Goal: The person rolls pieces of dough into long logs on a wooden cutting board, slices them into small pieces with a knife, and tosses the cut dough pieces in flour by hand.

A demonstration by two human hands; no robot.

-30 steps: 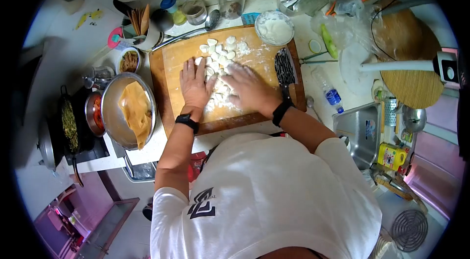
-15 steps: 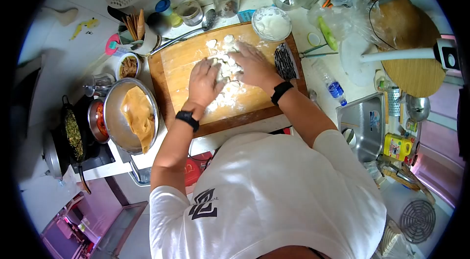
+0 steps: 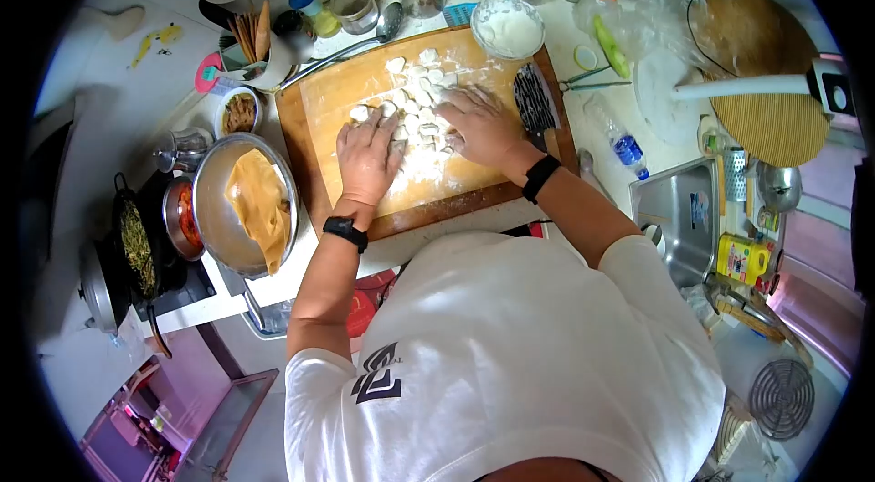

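Observation:
Several small white dough pieces (image 3: 412, 99) lie in a loose cluster on the floured wooden board (image 3: 337, 86). At the cluster's left side, my left hand (image 3: 367, 156) rests palm down with its fingers apart, the fingertips among the pieces. My right hand (image 3: 483, 128) lies over the right side of the cluster, fingers spread and floury, its palm hidden. Neither hand is wrapped round anything. A dark cleaver (image 3: 533, 101) lies at the board's right edge, right of my right hand. Behind it stands a bowl of white flour (image 3: 509, 29).
Left of the board are a large metal bowl (image 3: 208, 213) with a tan cloth, a bowl of brown food (image 3: 240, 114) and a black pan (image 3: 137, 245). A ladle (image 3: 390, 21) lies behind the board. A water bottle (image 3: 627, 150) and a sink (image 3: 677, 209) are at right.
The dough pieces, bunched between my hands half a second ago, now lie more spread out. My hands have moved apart, the left one outward to the left and the right one slightly right.

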